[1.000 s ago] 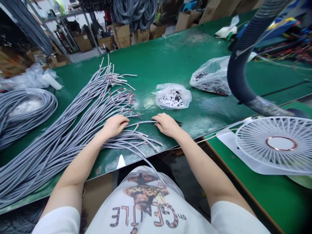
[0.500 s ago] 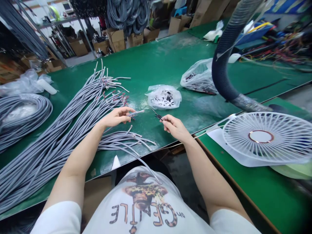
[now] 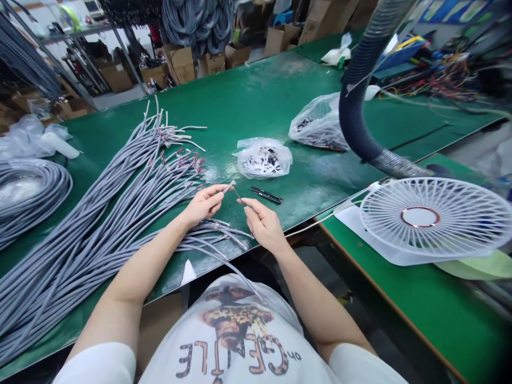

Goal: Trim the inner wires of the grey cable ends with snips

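Note:
My left hand (image 3: 205,205) is closed around a grey cable (image 3: 229,187) whose pale stripped end points up and right past the fingertips. Close beside it, my right hand (image 3: 261,223) pinches a thin, dark, pointed tool (image 3: 239,198), its tip at or very near the cable end; whether they touch I cannot tell. Black thread snips (image 3: 266,195) lie on the green table just beyond my right hand. Under and in front of my left forearm rests a small group of grey cables (image 3: 212,230) with stripped ends.
A big bundle of grey cables (image 3: 100,213) covers the left side, near a coil (image 3: 52,184). Ahead are a clear bag of black and white bits (image 3: 264,158) and a fuller bag (image 3: 316,125). A dark flexible hose (image 3: 354,106) and a white fan (image 3: 424,216) stand at right.
The snips have left my right hand and now lie on the table. My right hand has moved left with the thin tool to the cable end in my left hand.

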`<state>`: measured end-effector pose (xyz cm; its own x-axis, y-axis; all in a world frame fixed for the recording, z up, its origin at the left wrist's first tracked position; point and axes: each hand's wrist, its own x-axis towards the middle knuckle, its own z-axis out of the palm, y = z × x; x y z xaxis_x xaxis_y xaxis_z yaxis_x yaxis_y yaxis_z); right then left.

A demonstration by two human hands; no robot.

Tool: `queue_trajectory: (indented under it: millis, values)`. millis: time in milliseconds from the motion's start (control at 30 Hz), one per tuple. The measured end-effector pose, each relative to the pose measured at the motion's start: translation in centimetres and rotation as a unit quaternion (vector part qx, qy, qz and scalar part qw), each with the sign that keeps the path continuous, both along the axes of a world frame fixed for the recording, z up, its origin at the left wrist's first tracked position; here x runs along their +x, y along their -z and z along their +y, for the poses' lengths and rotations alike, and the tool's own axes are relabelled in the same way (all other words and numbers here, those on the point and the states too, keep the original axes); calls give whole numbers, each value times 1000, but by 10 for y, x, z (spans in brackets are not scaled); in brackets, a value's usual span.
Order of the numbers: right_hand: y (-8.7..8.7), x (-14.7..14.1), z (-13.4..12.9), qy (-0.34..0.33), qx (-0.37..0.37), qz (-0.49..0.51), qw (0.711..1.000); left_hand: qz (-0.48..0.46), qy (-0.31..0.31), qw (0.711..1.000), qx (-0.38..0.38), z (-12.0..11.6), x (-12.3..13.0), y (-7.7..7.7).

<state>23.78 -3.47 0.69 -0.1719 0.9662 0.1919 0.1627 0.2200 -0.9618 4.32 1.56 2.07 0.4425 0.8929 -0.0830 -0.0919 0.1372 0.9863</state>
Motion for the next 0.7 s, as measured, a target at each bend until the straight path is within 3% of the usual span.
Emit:
queue_trajectory:
  millis: [700]
  values:
    - [9, -11, 12, 16, 37, 34, 999, 26, 2, 998, 51, 0, 6, -1]
